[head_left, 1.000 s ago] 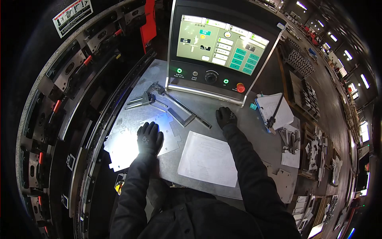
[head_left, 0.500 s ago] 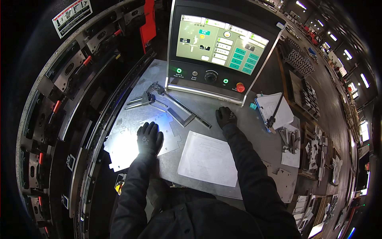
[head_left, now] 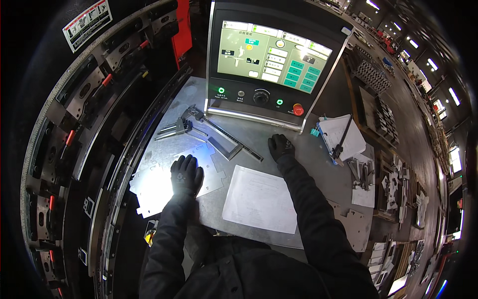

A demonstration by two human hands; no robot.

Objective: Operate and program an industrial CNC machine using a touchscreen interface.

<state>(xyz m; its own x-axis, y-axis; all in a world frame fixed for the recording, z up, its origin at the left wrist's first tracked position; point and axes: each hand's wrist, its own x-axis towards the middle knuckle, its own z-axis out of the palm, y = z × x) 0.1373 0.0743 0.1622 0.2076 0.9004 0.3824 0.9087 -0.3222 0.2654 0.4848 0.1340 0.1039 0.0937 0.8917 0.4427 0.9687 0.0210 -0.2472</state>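
My left hand [head_left: 186,174], in a black glove, lies with fingers stretched out on a flat cut sheet-metal plate [head_left: 213,172]. Bright light glares off the plate's left part. My right hand [head_left: 282,147], gloved the same way, rests on the grey metal table [head_left: 259,129] with its fingers curled in, and no object shows in it. Between the hands, toward the panel, lie a caliper [head_left: 224,131] and a bent metal piece [head_left: 224,148]. Some narrow metal parts [head_left: 180,128] are left of the caliper. A white paper sheet [head_left: 260,200] lies nearer me, below my right hand.
A control panel with a lit screen [head_left: 271,57] and a red stop button [head_left: 298,109] stands at the back. A long machine with red-handled clamps [head_left: 69,138] runs along the left. On the right are a clipboard [head_left: 343,134], small metal pieces [head_left: 362,172] and another plate [head_left: 354,226].
The view has shifted very slightly. Both hands stay in the same places on the plate and the table.
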